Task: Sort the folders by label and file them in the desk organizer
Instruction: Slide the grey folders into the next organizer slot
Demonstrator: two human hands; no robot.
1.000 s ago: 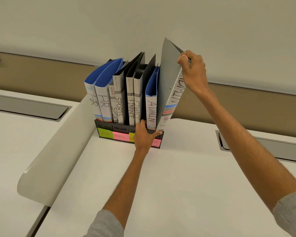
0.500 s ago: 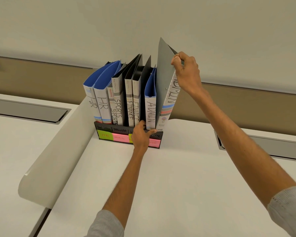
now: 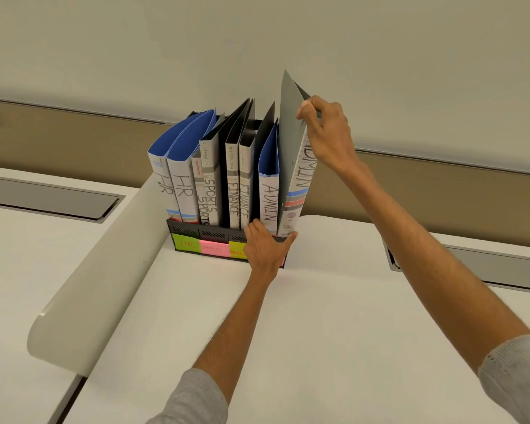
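Final filing step: right hand (image 3: 325,130) pinches the grey card ADMIN folder (image 3: 291,154) top, left hand (image 3: 265,244), fingers spread, braces the black mesh desk organizer (image 3: 196,232); next, seat it upright.

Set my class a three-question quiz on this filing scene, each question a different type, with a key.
1. True or false: the right hand grips the top of the grey ADMIN folder.
2. Which label sits leftmost in the desk organizer? A) FINANCE B) HR C) SPORTS
3. What does the left hand rest on?

Key: 1 true; 2 B; 3 the organizer's front edge, near the grey folder's base.
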